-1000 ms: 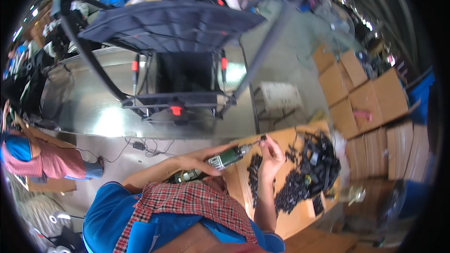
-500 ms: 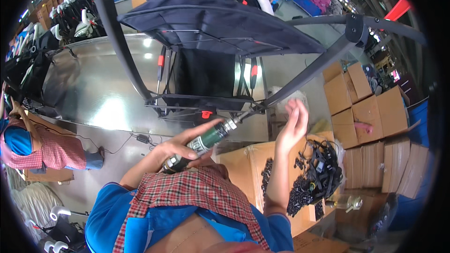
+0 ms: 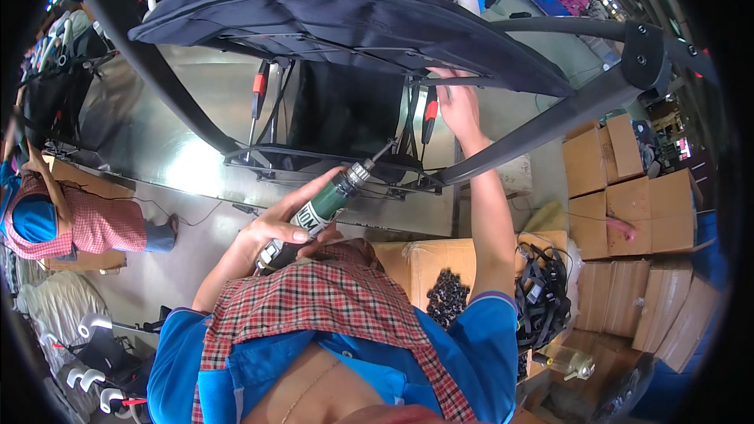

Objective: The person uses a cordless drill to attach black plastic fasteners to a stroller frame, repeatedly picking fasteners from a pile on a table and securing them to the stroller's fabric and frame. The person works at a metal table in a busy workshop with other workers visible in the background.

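Observation:
My left hand (image 3: 287, 228) is wrapped round a green and black power screwdriver (image 3: 330, 202), tilted up to the right. Its thin bit ends in front of the stroller frame's lower crossbar; whether it touches anything is unclear. Before me stands a dark stroller (image 3: 345, 20) with thick grey tubes and black fabric. Up under its fabric panel, my right hand (image 3: 459, 106) has its fingers curled at a thin frame bar, fingertips partly hidden. Beside that hand is a black strut with a red piece (image 3: 430, 110); a matching strut (image 3: 258, 86) is on the left.
A shiny metal table (image 3: 188, 161) lies beneath the stroller. On a cardboard box (image 3: 416, 259) at my right are small black parts (image 3: 449, 294) and black straps (image 3: 542, 290). Open cartons (image 3: 652, 212) stack at the right. A co-worker (image 3: 71, 220) is at the left.
My right hand, open beside the frame before, has reached forward and up to the thin bar. The screwdriver has drawn slightly left, its bit away from the right-hand tube joint. The view has shifted.

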{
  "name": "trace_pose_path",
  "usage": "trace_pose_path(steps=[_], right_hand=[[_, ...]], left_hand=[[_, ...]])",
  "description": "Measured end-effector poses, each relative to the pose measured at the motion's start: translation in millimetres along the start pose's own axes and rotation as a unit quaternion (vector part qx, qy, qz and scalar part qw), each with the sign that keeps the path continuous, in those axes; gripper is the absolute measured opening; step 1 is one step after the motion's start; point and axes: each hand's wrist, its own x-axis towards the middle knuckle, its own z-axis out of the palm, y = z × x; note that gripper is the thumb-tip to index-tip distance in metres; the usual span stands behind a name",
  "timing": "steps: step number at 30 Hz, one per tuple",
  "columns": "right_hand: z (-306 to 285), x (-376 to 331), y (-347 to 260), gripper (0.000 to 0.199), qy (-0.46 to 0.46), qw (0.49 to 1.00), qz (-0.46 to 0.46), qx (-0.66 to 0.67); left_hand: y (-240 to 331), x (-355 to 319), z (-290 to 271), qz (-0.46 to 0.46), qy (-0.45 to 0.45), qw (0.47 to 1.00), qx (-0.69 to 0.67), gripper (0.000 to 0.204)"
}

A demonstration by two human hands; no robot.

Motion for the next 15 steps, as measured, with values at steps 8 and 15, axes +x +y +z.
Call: trace_pose_path(steps=[8, 15], right_hand=[[-9.7, -10.2, 34.5, 0.013, -0.066, 0.997, -0.005, 0.043], [-5.7, -5.1, 46.8, 0.021, -0.043, 0.999, -0.009, -0.003]], left_hand=[[-4.8, 9.5, 0.5, 0.032, 0.014, 0.999, -0.008, 0.111], [4.3, 36.2, 11.6, 0.003, 0.041, 0.996, 0.081, 0.111]])
